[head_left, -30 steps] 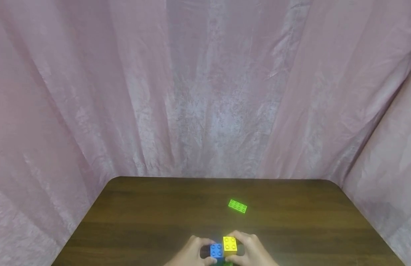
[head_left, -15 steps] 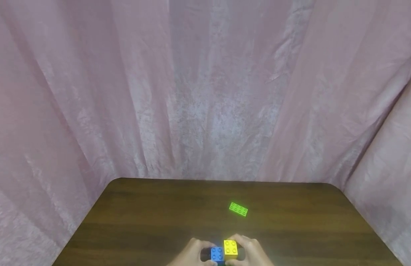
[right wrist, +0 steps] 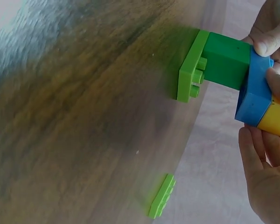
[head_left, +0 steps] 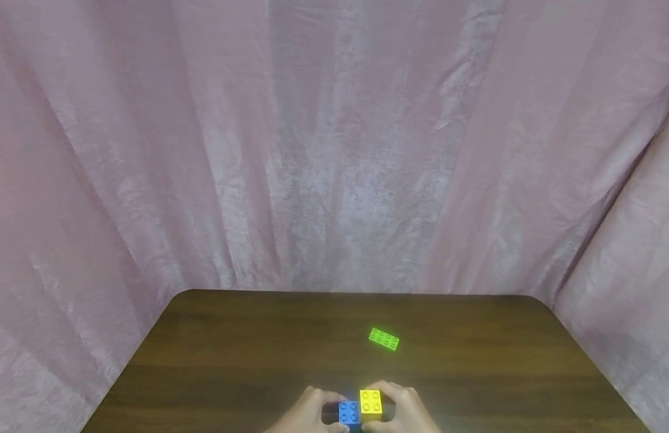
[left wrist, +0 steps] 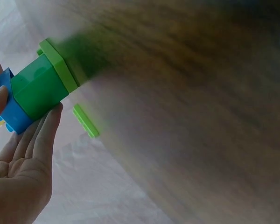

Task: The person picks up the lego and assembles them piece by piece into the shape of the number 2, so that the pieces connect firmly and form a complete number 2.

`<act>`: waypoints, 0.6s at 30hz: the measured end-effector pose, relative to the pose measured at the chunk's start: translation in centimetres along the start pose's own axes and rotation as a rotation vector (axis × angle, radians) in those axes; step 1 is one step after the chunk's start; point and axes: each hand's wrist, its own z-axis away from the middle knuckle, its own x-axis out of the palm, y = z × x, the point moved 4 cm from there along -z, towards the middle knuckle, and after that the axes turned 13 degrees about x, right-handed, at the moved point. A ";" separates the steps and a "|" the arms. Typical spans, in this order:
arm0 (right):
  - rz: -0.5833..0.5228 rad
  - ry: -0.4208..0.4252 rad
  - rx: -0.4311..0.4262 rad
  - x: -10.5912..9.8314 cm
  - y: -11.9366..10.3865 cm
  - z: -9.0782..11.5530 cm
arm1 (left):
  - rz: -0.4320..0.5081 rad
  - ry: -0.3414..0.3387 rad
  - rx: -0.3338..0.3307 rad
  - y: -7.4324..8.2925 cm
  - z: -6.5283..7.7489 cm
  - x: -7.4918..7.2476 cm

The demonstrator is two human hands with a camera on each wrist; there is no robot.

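Observation:
Low in the head view, my left hand (head_left: 308, 414) pinches a blue brick (head_left: 348, 412) between thumb and fingers. My right hand (head_left: 403, 412) pinches a yellow brick (head_left: 370, 403) on the right side of it. In the right wrist view the yellow brick (right wrist: 276, 117) sits against the overhanging end of the blue brick (right wrist: 257, 88). That blue brick is stacked on a dark green block (right wrist: 226, 60), which stands on a light green plate (right wrist: 192, 67) with some studs exposed. Both thumbs lie close to the blue brick, partly covering it.
A loose light green studded plate (head_left: 384, 339) lies on the dark wooden table (head_left: 231, 349) beyond the hands. Pink curtains (head_left: 334, 150) hang behind the table's far edge.
The head view has shifted slightly. Both hands keep their hold at nearly the same place. The green bit seen below the yellow brick earlier has dropped out of the head view.

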 end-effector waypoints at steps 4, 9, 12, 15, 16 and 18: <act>0.017 0.019 -0.005 -0.1 0.1 0.1 | 0.035 0.002 -0.045 -0.1 0.0 0.0; 0.005 -0.006 -0.006 -0.2 0.3 0.2 | 0.019 -0.004 -0.052 -0.1 0.0 0.0; -0.003 -0.034 0.002 -0.3 0.3 0.2 | 0.023 0.000 -0.058 -0.2 0.0 0.1; 0.002 -0.044 0.017 -0.7 0.5 0.2 | 0.031 -0.003 -0.041 -0.2 0.0 0.1; 0.007 -0.036 0.007 -0.9 0.5 0.2 | 0.036 -0.005 -0.035 -0.2 0.0 0.1; 0.020 0.010 -0.022 -1.5 0.5 0.0 | 0.050 -0.008 -0.021 -0.2 0.0 0.1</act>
